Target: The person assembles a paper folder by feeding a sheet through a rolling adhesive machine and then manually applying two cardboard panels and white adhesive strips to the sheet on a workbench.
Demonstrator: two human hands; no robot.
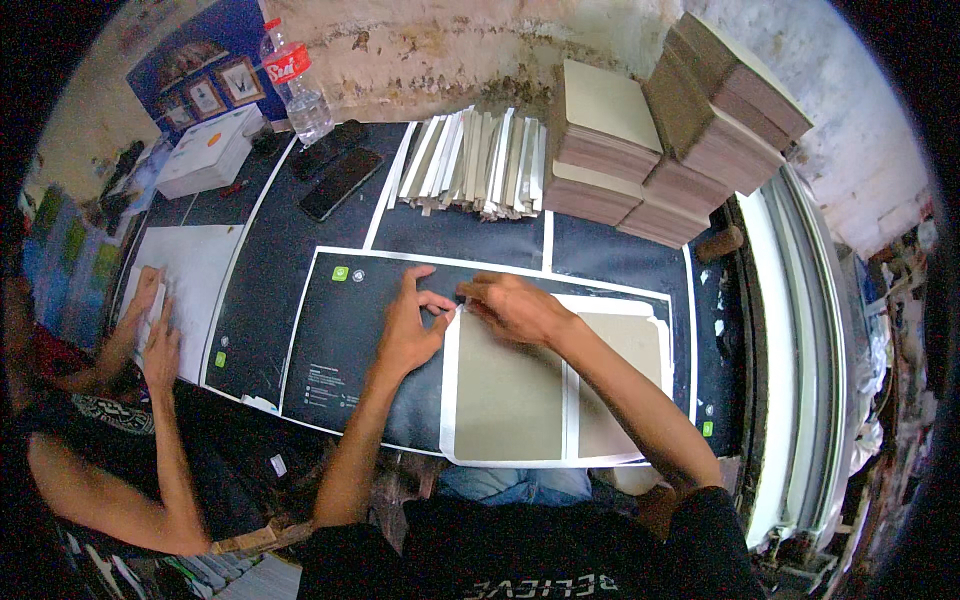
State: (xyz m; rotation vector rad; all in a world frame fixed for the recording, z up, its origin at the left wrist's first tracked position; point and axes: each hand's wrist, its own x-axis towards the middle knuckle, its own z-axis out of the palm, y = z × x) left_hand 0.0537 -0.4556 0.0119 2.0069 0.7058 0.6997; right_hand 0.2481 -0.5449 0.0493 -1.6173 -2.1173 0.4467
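Note:
In front of me lies a book-cover blank: two grey-brown boards point(511, 385) on a white sheet point(451, 400) whose edges show around them, with a white strip between. My left hand point(413, 322) is at the blank's far left corner, index finger stretched out and the thumb and another fingertip close to the corner. Across the same corner reaches my right hand point(510, 306), its fingers curled together and slightly blurred. What lies between those fingertips is hidden. My right forearm passes over the right-hand board.
Black sheets with white borders point(330, 300) cover the table. Behind are a pile of board strips point(475, 165), stacked grey boards point(610, 110), a phone point(341, 184) and a plastic bottle point(300, 90). At left, a co-worker's hands point(160, 320) work on a white sheet point(205, 265).

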